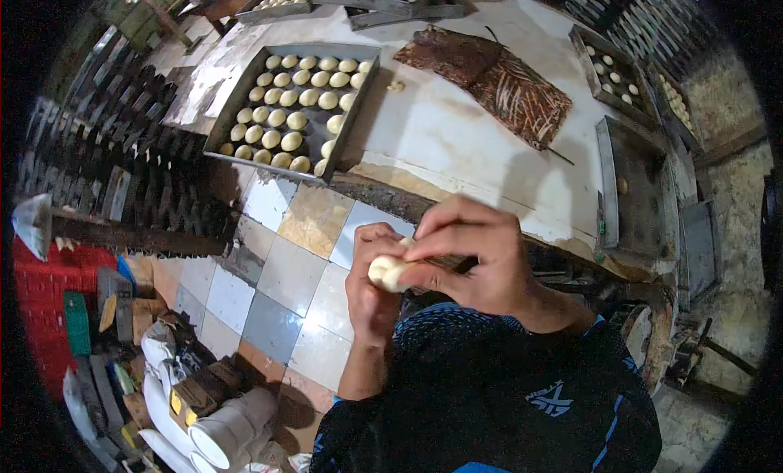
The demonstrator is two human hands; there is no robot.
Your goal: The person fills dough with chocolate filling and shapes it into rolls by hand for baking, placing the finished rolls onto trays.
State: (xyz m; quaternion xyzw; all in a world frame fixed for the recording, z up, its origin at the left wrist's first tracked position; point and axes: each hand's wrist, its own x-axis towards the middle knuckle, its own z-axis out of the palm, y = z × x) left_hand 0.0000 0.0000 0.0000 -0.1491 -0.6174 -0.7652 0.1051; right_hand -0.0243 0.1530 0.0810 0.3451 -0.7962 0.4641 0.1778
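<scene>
Together, left hand [367,289] and right hand [491,257] grip pale dough [387,275].
It bulges from the left hand's curled fingers, the right hand's thumb pressing its right edge.

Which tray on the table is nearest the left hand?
The front-left tray, with rows of dough balls: it sits closest to the left hand. Other trays lie farther back or right.

2 hands, left hand [369,298] plus right hand [489,257]; held dough [388,274], piece count unclear; near-left tray [313,134], 30-plus dough balls [277,117]; upper-right tray [621,65], roughly 7 pale lumps [599,68]; lower-right tray [644,208], 1 lump [622,186]
</scene>
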